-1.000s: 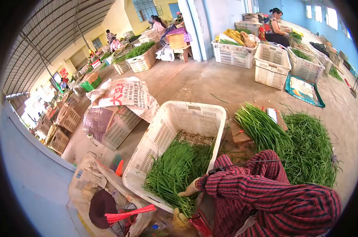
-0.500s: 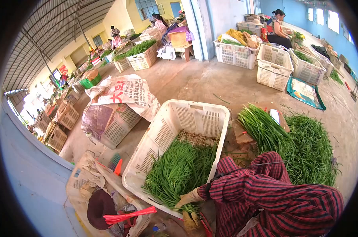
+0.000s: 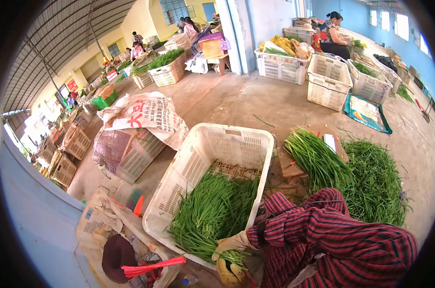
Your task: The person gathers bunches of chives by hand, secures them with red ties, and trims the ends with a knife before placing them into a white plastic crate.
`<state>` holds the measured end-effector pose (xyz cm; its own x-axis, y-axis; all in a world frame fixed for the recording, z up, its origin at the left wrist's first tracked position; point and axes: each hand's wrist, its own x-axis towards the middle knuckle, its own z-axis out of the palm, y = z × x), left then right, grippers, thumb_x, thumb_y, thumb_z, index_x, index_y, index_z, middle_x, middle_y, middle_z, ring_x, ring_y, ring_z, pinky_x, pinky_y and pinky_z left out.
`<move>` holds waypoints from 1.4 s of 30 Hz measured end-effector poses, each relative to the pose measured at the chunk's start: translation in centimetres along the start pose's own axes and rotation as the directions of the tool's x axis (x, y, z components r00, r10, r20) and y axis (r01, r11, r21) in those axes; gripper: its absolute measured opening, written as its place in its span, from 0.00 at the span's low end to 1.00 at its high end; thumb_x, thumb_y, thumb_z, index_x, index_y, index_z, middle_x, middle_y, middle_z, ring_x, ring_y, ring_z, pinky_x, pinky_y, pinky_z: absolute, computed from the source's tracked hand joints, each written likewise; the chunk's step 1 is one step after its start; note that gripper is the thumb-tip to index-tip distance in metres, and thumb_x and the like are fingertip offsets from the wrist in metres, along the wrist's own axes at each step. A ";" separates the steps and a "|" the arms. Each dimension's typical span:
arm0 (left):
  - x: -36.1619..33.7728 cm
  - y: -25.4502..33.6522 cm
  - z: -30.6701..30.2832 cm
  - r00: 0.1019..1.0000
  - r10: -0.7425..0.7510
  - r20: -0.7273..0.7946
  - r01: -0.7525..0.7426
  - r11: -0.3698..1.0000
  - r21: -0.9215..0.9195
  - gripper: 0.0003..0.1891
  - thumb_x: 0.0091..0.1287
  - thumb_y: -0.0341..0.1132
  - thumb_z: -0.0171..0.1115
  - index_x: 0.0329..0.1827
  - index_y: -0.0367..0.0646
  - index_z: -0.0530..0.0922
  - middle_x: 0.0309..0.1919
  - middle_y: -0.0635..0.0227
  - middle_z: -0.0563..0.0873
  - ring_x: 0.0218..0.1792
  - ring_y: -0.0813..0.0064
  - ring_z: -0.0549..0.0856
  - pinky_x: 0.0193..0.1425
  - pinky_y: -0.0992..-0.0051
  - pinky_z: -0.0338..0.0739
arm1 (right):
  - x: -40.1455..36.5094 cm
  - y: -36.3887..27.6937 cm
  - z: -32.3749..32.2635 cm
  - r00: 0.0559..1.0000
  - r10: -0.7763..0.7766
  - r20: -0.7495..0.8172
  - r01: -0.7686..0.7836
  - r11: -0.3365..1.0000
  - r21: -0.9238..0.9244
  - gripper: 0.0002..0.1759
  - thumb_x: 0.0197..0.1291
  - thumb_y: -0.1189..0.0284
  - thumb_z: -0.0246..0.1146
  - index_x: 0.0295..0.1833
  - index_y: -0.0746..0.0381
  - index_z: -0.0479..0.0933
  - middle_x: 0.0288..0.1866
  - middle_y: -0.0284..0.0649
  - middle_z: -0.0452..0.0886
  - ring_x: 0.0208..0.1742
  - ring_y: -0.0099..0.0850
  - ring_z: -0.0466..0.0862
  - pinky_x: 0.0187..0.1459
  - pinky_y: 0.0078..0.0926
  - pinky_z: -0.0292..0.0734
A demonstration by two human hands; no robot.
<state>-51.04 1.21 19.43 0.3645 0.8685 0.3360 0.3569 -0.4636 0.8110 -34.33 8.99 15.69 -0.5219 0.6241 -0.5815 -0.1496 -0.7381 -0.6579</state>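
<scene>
A large white plastic crate (image 3: 152,206) holds a heap of long green garlic chives (image 3: 208,201). At the crate's near edge, my right hand (image 3: 233,244), in a pale glove, is closed on a bunch of these chives. The cut ends stick out over the rim, toward my left hand (image 3: 230,273). That hand wears a yellowish glove, and its curled fingers are around the end of the bunch, partly hidden. Red strips (image 3: 152,267) lie in a bundle on the low container (image 3: 90,235) to the left.
Right of the crate, trimmed chives (image 3: 313,156) lie on a wooden board (image 3: 289,165) beside a loose green pile (image 3: 376,182). A covered crate (image 3: 126,153) stands at left, with a sack (image 3: 145,113) over it. Farther back are more crates (image 3: 329,81) and a seated person (image 3: 335,36).
The view has shifted slightly. My right hand has moved a little down and closer to my left hand, and more of the left glove shows.
</scene>
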 end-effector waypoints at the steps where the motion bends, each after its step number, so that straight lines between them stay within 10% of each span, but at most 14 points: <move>1: 0.0 0.2 -0.1 1.000 0.003 0.000 -0.003 1.000 0.002 0.27 0.79 0.44 0.59 0.69 0.27 0.74 0.66 0.43 0.80 0.62 0.45 0.82 0.69 0.57 0.75 | -0.6 -0.1 0.0 1.000 -0.020 -0.009 0.020 0.999 0.035 0.14 0.70 0.69 0.66 0.56 0.63 0.81 0.43 0.33 0.88 0.34 0.23 0.86 0.34 0.26 0.83; 4: 0.4 0.8 0.2 1.000 0.021 0.016 -0.021 1.000 -0.001 0.27 0.78 0.43 0.60 0.68 0.27 0.74 0.66 0.44 0.80 0.62 0.45 0.82 0.69 0.57 0.75 | -2.7 0.3 0.1 0.991 -0.129 0.027 0.121 0.974 0.194 0.26 0.65 0.54 0.73 0.58 0.62 0.81 0.45 0.28 0.84 0.34 0.18 0.82 0.37 0.20 0.78; 11: 2.1 2.6 0.4 0.991 0.123 0.049 -0.124 0.992 0.005 0.27 0.78 0.43 0.61 0.68 0.27 0.75 0.66 0.44 0.80 0.62 0.45 0.82 0.69 0.58 0.76 | -5.3 -0.6 0.5 0.917 -0.396 0.058 0.344 0.853 0.392 0.31 0.66 0.57 0.73 0.69 0.58 0.75 0.55 0.29 0.84 0.50 0.21 0.83 0.49 0.26 0.81; 14: 3.6 4.3 -0.2 0.951 0.296 0.090 -0.297 0.955 -0.012 0.30 0.77 0.46 0.62 0.72 0.31 0.73 0.70 0.44 0.77 0.65 0.45 0.80 0.71 0.56 0.74 | -10.0 -2.5 2.7 0.692 -0.716 -0.087 0.699 0.636 0.328 0.23 0.69 0.69 0.70 0.68 0.55 0.76 0.43 0.27 0.84 0.35 0.16 0.81 0.35 0.21 0.80; 17: 5.0 4.0 1.1 0.838 0.545 0.014 -0.542 0.836 -0.085 0.27 0.78 0.47 0.59 0.66 0.31 0.74 0.62 0.42 0.81 0.61 0.46 0.81 0.69 0.50 0.73 | -14.2 -4.0 3.4 0.823 -0.539 -0.179 0.556 0.699 0.450 0.27 0.68 0.71 0.72 0.70 0.56 0.73 0.46 0.27 0.84 0.38 0.16 0.82 0.37 0.21 0.81; 22: 5.9 9.7 3.5 0.800 0.600 0.004 -0.579 0.773 -0.259 0.19 0.62 0.33 0.76 0.54 0.42 0.81 0.50 0.57 0.86 0.51 0.54 0.84 0.60 0.58 0.78 | -19.4 -3.0 2.5 0.690 -0.684 -0.236 0.707 0.569 0.420 0.37 0.64 0.74 0.74 0.76 0.59 0.66 0.57 0.34 0.84 0.49 0.21 0.85 0.47 0.23 0.85; 26: 6.0 14.0 6.2 0.756 0.654 0.020 -0.579 0.683 -0.446 0.14 0.68 0.35 0.73 0.52 0.40 0.83 0.50 0.56 0.87 0.51 0.55 0.86 0.60 0.60 0.79 | -27.0 -2.2 4.4 0.528 -0.759 -0.382 0.849 0.484 0.212 0.37 0.65 0.77 0.70 0.78 0.62 0.67 0.66 0.39 0.83 0.59 0.26 0.85 0.60 0.27 0.82; 31: 4.6 15.4 10.0 0.840 0.507 0.194 -0.153 0.564 -0.812 0.14 0.72 0.34 0.62 0.57 0.39 0.82 0.59 0.58 0.85 0.50 0.71 0.83 0.50 0.74 0.78 | -34.4 2.1 2.3 0.364 -0.801 -0.474 0.892 0.447 -0.070 0.39 0.65 0.79 0.70 0.81 0.59 0.65 0.67 0.40 0.82 0.63 0.27 0.82 0.65 0.28 0.78; 33: 3.7 17.5 9.7 0.902 0.227 0.368 0.168 0.600 -0.782 0.15 0.71 0.34 0.63 0.56 0.36 0.82 0.57 0.61 0.87 0.51 0.71 0.85 0.55 0.72 0.80 | -38.1 3.8 2.3 0.277 -0.812 -0.514 0.869 0.440 -0.226 0.41 0.64 0.80 0.70 0.81 0.56 0.64 0.67 0.39 0.82 0.63 0.28 0.82 0.64 0.29 0.79; 38: 4.0 20.0 16.9 0.623 0.445 0.643 0.276 0.644 -0.714 0.30 0.75 0.48 0.62 0.72 0.37 0.74 0.63 0.59 0.82 0.61 0.67 0.80 0.69 0.66 0.73 | -44.5 8.9 3.3 0.242 -0.815 -0.526 0.675 0.531 -0.513 0.47 0.60 0.79 0.71 0.83 0.61 0.58 0.72 0.40 0.79 0.68 0.26 0.76 0.69 0.28 0.73; 42: 3.1 21.5 22.4 0.550 0.340 0.763 0.728 0.252 -0.637 0.45 0.71 0.65 0.63 0.80 0.42 0.64 0.73 0.62 0.75 0.71 0.61 0.75 0.79 0.56 0.69 | -45.5 15.5 2.3 0.289 -0.774 -0.564 0.433 0.631 -0.644 0.48 0.60 0.78 0.69 0.84 0.62 0.54 0.70 0.41 0.80 0.65 0.25 0.77 0.67 0.25 0.73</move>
<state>-22.93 -9.99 27.15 0.9780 0.1858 0.0952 -0.1926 0.6273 0.7546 -14.83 -31.49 33.07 0.4383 0.8960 0.0716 0.2206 -0.0300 -0.9749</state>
